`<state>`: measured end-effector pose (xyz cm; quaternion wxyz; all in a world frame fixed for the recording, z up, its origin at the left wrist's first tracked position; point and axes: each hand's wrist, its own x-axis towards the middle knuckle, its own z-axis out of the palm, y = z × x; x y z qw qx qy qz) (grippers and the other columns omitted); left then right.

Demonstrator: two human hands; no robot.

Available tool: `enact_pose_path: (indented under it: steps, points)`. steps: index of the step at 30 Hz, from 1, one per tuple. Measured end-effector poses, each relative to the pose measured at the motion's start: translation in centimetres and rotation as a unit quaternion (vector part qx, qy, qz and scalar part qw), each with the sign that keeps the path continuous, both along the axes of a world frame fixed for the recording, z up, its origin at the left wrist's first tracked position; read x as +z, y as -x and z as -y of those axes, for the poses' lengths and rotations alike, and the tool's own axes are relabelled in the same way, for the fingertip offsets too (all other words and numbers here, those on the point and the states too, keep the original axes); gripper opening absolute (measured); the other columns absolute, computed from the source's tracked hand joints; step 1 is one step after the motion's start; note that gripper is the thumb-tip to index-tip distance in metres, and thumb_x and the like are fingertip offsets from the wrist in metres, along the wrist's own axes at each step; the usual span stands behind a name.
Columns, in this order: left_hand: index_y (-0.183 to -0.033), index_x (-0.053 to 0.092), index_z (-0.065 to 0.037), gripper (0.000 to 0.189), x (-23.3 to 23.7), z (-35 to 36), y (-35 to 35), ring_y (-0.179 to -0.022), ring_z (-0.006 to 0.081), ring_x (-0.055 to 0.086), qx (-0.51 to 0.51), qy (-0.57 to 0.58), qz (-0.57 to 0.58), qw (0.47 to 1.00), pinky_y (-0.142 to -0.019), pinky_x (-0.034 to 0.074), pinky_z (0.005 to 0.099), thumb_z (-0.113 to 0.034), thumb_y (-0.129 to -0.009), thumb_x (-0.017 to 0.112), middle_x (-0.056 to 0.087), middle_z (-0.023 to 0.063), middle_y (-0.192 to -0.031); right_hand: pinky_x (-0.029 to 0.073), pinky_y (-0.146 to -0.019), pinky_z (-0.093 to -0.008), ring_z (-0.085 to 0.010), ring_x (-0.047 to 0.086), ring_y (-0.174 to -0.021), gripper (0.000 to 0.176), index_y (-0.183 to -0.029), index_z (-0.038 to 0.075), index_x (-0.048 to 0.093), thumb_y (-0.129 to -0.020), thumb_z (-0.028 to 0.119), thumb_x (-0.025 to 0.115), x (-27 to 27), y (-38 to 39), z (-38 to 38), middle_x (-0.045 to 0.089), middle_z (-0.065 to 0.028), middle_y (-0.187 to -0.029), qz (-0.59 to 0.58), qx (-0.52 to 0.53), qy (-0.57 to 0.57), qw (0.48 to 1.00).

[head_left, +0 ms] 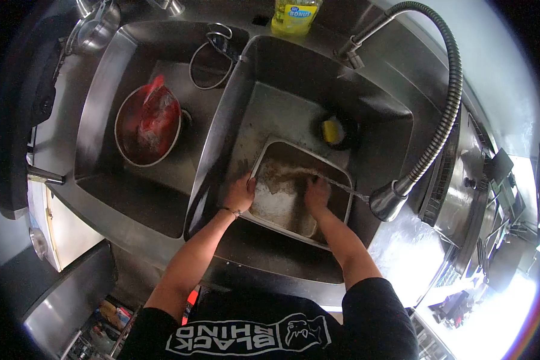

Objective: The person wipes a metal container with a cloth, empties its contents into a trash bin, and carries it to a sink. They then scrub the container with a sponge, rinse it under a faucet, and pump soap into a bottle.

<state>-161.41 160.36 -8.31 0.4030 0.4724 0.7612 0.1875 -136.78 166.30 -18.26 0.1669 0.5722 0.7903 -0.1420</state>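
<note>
A rectangular metal pan with brown residue and murky water lies tilted in the right sink basin. My left hand is closed around the pan's left rim, with a thin band at the wrist. Inside the pan, my right hand is lowered to the bottom with its fingers curled; what they hold, if anything, is hidden. A thin stream of water runs from the spray head into the pan, near my right hand. Beyond the pan's far rim lies a yellow sponge by a dark round shape.
The left basin holds a round pot with red plastic in it. A wire ring holder hangs near the divider. Yellow dish soap stands behind the sink. A flexible metal hose arches over the right side.
</note>
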Motion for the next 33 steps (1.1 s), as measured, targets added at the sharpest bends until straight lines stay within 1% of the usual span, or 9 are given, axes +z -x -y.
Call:
enact_pose_path:
  steps: [6,9,12,14,18,21,28,31,33]
  points:
    - [-0.112,0.052,-0.001,0.034,-1.6,0.8,-0.1,-0.068,0.0374,0.058,-0.031,-0.05,-0.067,0.996,-0.057,0.045,0.0437,-0.023,-0.087,0.045,0.058,0.0217,-0.072,0.043,-0.079,-0.048,-0.0415,0.052,-0.093,0.038,-0.118,0.009,0.048,-0.083,0.023,0.043,3.6,9.0,2.4,0.048,-0.0224,-0.109,-0.005,0.098,-0.01,0.995]
    - [-0.115,0.049,0.0,0.037,-0.7,0.8,0.1,-0.084,0.0419,0.055,-0.018,-0.04,-0.017,0.999,-0.071,0.045,0.0496,-0.022,-0.087,0.042,0.057,0.0271,-0.088,0.042,-0.082,-0.0488,-0.0427,0.052,-0.097,0.04,-0.119,0.008,0.047,-0.083,0.024,0.044,1.4,10.7,0.9,0.044,-0.0251,-0.115,-0.107,0.073,0.068,0.989]
    - [-0.116,0.05,-0.003,0.036,-1.2,0.9,0.3,-0.084,0.0422,0.055,0.004,-0.042,-0.01,0.999,-0.071,0.045,0.0491,-0.022,-0.086,0.042,0.058,0.026,-0.088,0.044,-0.079,-0.0485,-0.0429,0.053,-0.095,0.043,-0.123,0.01,0.044,-0.082,0.024,0.045,0.1,7.4,0.5,0.042,-0.0269,-0.118,-0.169,-0.156,0.221,0.948]
    - [-0.116,0.05,-0.006,0.035,-1.1,0.5,0.2,-0.08,0.0425,0.056,-0.005,-0.042,0.006,0.999,-0.069,0.045,0.0501,-0.022,-0.086,0.043,0.058,0.0251,-0.084,0.048,-0.073,-0.0465,-0.0405,0.056,-0.09,0.042,-0.123,0.012,0.044,-0.082,0.021,0.045,0.4,4.8,3.0,0.041,-0.0273,-0.119,-0.162,0.266,-0.188,0.932]
    - [-0.111,0.053,-0.005,0.03,-1.1,0.6,0.2,-0.07,0.0414,0.056,-0.027,-0.038,-0.039,0.998,-0.058,0.045,0.046,-0.021,-0.088,0.044,0.058,0.0239,-0.074,0.05,-0.068,-0.0444,-0.038,0.058,-0.084,0.04,-0.122,0.016,0.046,-0.082,0.02,0.045,-1.9,5.4,0.7,0.044,-0.0256,-0.116,-0.115,0.309,0.017,0.944]
    - [-0.118,0.048,-0.007,0.034,-2.1,0.9,0.1,-0.076,0.0436,0.055,-0.026,-0.023,-0.025,0.999,-0.065,0.045,0.051,-0.02,-0.087,0.043,0.058,0.0252,-0.077,0.05,-0.07,-0.0435,-0.0367,0.058,-0.087,0.041,-0.123,0.02,0.045,-0.082,0.021,0.047,-1.6,8.0,0.0,0.043,-0.0253,-0.117,-0.123,0.084,0.107,0.983]
    - [-0.119,0.047,-0.007,0.037,-1.9,0.7,0.4,-0.07,0.0434,0.055,-0.024,-0.057,-0.028,0.998,-0.061,0.044,0.0508,-0.023,-0.087,0.043,0.057,0.0252,-0.071,0.05,-0.067,-0.0466,-0.0332,0.061,-0.08,0.032,-0.111,0.014,0.053,-0.082,0.027,0.049,0.3,4.4,1.6,0.049,-0.0181,-0.109,-0.118,0.289,0.156,0.937]
    - [-0.118,0.049,-0.006,0.036,-1.2,0.7,0.4,-0.07,0.0427,0.056,-0.032,-0.058,-0.042,0.997,-0.061,0.045,0.0486,-0.023,-0.087,0.043,0.057,0.0249,-0.074,0.048,-0.074,-0.0482,-0.032,0.059,-0.088,0.033,-0.114,0.025,0.052,-0.082,0.032,0.05,-0.8,6.2,-0.3,0.048,-0.0171,-0.115,-0.07,0.072,0.151,0.983]
    - [-0.115,0.051,-0.004,0.034,-0.9,0.4,0.2,-0.071,0.0422,0.056,-0.028,-0.033,-0.047,0.998,-0.06,0.045,0.0464,-0.023,-0.088,0.043,0.058,0.0246,-0.077,0.047,-0.077,-0.0471,-0.0323,0.058,-0.091,0.035,-0.115,0.027,0.052,-0.081,0.034,0.051,-3.4,8.2,1.5,0.047,-0.0176,-0.118,0.077,0.263,0.184,0.944]
